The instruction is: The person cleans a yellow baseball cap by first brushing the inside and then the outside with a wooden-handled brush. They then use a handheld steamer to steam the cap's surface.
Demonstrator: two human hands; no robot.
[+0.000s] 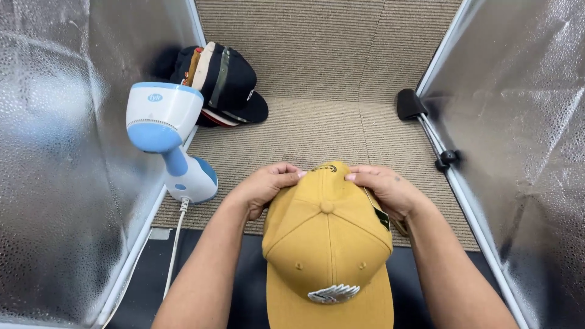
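Observation:
A mustard-yellow cap (328, 244) with a white embroidered patch on its front lies low in the middle of the head view, brim toward me. My left hand (263, 186) grips its left rear edge, fingertips on the back seam. My right hand (385, 189) grips the right rear edge, with a small dark tag under the fingers. Both thumbs are hidden under the cap.
A white and blue handheld steamer (167, 137) stands at left, its white cord (175, 244) trailing toward me. A stack of dark caps (220, 85) lies at the back left. Silver reflective panels (49, 158) wall both sides. A black clamp (411, 103) sits at right on beige carpet (329, 131).

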